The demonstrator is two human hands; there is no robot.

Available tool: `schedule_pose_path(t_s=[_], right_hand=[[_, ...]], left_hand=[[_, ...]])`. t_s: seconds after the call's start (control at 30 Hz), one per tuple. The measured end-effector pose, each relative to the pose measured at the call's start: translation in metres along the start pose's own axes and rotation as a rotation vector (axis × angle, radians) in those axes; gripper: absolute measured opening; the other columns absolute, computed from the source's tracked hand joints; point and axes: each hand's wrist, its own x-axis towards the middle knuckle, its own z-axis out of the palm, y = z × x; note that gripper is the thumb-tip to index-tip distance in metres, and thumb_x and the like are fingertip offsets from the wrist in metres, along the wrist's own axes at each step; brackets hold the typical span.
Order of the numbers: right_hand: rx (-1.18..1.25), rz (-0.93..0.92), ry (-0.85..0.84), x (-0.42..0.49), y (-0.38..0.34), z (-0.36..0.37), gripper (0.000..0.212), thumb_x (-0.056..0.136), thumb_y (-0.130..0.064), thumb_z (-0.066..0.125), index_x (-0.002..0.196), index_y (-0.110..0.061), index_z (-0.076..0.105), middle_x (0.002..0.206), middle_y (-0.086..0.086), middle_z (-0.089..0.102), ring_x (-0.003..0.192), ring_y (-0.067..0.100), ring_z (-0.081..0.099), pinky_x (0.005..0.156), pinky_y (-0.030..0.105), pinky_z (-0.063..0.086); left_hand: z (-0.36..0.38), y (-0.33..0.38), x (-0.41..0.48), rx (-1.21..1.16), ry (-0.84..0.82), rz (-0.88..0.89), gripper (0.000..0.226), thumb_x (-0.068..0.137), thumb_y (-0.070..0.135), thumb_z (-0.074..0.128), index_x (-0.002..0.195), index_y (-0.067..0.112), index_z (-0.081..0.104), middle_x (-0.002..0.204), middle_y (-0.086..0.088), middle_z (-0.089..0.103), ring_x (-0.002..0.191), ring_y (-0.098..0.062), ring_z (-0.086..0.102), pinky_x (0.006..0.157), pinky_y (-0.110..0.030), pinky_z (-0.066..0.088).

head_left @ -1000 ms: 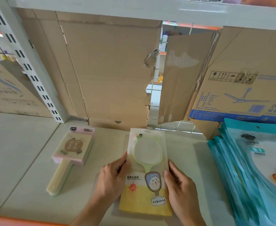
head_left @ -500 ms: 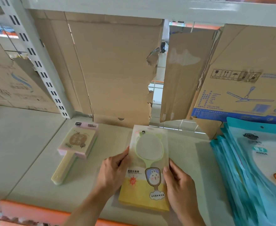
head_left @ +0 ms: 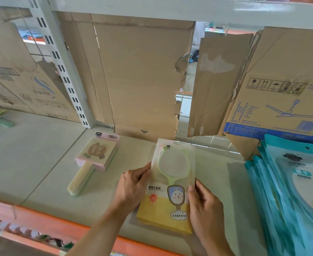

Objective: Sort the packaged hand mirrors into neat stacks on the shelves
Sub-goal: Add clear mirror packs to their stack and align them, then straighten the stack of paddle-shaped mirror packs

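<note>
Green hand mirror pack (head_left: 172, 163) lies flat on the pale shelf (head_left: 32, 163), top end toward the back, yellow printed end toward the orange front lip (head_left: 41, 220). Its near edge looks layered, as if more than one pack is stacked; the count cannot be made out. Left hand (head_left: 133, 185) grips the pack's left edge, thumb on top and fingers curled against the side. Right hand (head_left: 205, 206) grips the pack's right edge lower down, thumb on the face, fingers curled under or beside it. Left of the pack, apart from it: pink square paddle mirrors (head_left: 96, 154) with pale handles, lying angled on the shelf. Right of the pack, well apart: a leaning row of blue mirror packs (head_left: 285, 191). Behind the pack: a torn cardboard sheet (head_left: 142, 80) standing upright. Behind and to the right of the pack: a carton printed with a ceiling fan (head_left: 281, 89), above the blue packs. Behind and left of the pack: a white slotted upright (head_left: 63, 71).
</note>
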Motion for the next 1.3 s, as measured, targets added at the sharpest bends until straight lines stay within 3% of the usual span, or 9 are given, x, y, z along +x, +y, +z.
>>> schedule_pose_path(t_s=[0.2, 0.47, 0.57, 0.67, 0.8, 0.9, 1.03, 1.17, 1.3], right_hand=[[-0.020, 0.017, 0.025, -0.001, -0.003, 0.001, 0.032, 0.093, -0.025, 0.052, 0.121, -0.015, 0.064, 0.077, -0.023, 0.065, 0.079, -0.015, 0.061, 0.054, 0.006, 0.048], [-0.043, 0.139, 0.067, -0.001, -0.008, 0.001, 0.039, 0.093, -0.026, 0.055, 0.130, -0.013, 0.056, 0.095, -0.012, 0.068, 0.071, -0.007, 0.062, 0.055, 0.007, 0.048], [-0.177, 0.130, 0.130, 0.002, -0.019, -0.003, 0.049, 0.093, -0.027, 0.056, 0.138, -0.013, 0.046, 0.130, 0.000, 0.059, 0.103, 0.015, 0.061, 0.085, 0.023, 0.051], [-0.284, 0.073, 0.224, 0.002, -0.042, -0.002, 0.047, 0.091, -0.020, 0.057, 0.137, -0.012, 0.049, 0.131, 0.002, 0.059, 0.117, 0.025, 0.056, 0.101, 0.036, 0.040], [-0.265, -0.054, 0.200, -0.005, -0.076, 0.024, 0.039, 0.089, -0.017, 0.058, 0.128, -0.014, 0.059, 0.096, -0.003, 0.066, 0.077, 0.013, 0.058, 0.086, 0.033, 0.050], [-0.157, -0.115, 0.181, -0.016, -0.097, 0.051, 0.035, 0.087, -0.024, 0.059, 0.121, -0.017, 0.064, 0.077, -0.006, 0.066, 0.053, 0.003, 0.046, 0.072, 0.024, 0.045], [-0.045, -0.119, 0.172, -0.031, -0.117, 0.085, 0.049, 0.070, -0.049, 0.039, 0.105, -0.030, 0.068, 0.086, -0.020, 0.068, 0.049, -0.004, 0.046, 0.065, 0.020, 0.045], [-0.059, -0.165, 0.149, -0.041, -0.136, 0.116, 0.041, 0.074, -0.037, 0.046, 0.101, -0.019, 0.071, 0.067, -0.015, 0.063, 0.043, 0.003, 0.044, 0.050, 0.006, 0.037], [-0.090, -0.159, 0.108, -0.055, -0.149, 0.148, 0.033, 0.077, -0.028, 0.052, 0.101, -0.015, 0.072, 0.065, -0.014, 0.064, 0.044, 0.009, 0.045, 0.050, 0.009, 0.038]], left_hand=[[-0.004, 0.004, 0.000, 0.004, -0.049, 0.039, 0.033, 0.086, 0.040, 0.041, 0.106, 0.057, 0.062, 0.057, -0.001, 0.056, 0.053, -0.006, 0.045, 0.048, -0.028, 0.037], [-0.011, 0.014, -0.002, -0.048, -0.077, -0.047, 0.027, 0.097, 0.022, 0.046, 0.099, 0.022, 0.073, 0.074, 0.004, 0.064, 0.066, -0.009, 0.054, 0.054, -0.020, 0.040], [-0.019, 0.007, -0.007, -0.100, -0.059, -0.075, 0.031, 0.094, 0.030, 0.044, 0.088, 0.017, 0.071, 0.080, 0.007, 0.067, 0.067, -0.009, 0.059, 0.068, -0.035, 0.054], [-0.036, 0.000, -0.012, -0.001, -0.029, -0.026, 0.028, 0.088, 0.037, 0.039, 0.071, 0.015, 0.040, 0.073, 0.009, 0.046, 0.065, -0.009, 0.039, 0.069, -0.044, 0.052], [-0.069, 0.008, -0.017, -0.012, 0.023, 0.021, 0.023, 0.096, 0.024, 0.046, 0.075, 0.032, 0.047, 0.065, -0.001, 0.041, 0.056, -0.005, 0.038, 0.059, -0.024, 0.037], [-0.097, 0.011, -0.021, 0.022, 0.058, 0.038, 0.024, 0.097, 0.024, 0.049, 0.109, 0.033, 0.069, 0.073, -0.012, 0.059, 0.060, -0.006, 0.049, 0.051, -0.005, 0.032], [-0.136, 0.001, -0.023, 0.037, 0.089, 0.074, 0.026, 0.097, 0.023, 0.050, 0.113, 0.020, 0.070, 0.095, -0.010, 0.071, 0.085, -0.005, 0.053, 0.053, -0.005, 0.036], [-0.178, -0.019, -0.023, 0.066, 0.182, 0.125, 0.027, 0.095, 0.019, 0.050, 0.112, 0.016, 0.071, 0.110, 0.004, 0.071, 0.100, 0.001, 0.056, 0.073, 0.000, 0.039], [-0.225, -0.054, -0.028, 0.181, 0.209, 0.103, 0.024, 0.093, 0.013, 0.054, 0.111, 0.014, 0.071, 0.114, 0.003, 0.069, 0.103, -0.002, 0.060, 0.084, -0.002, 0.037]])
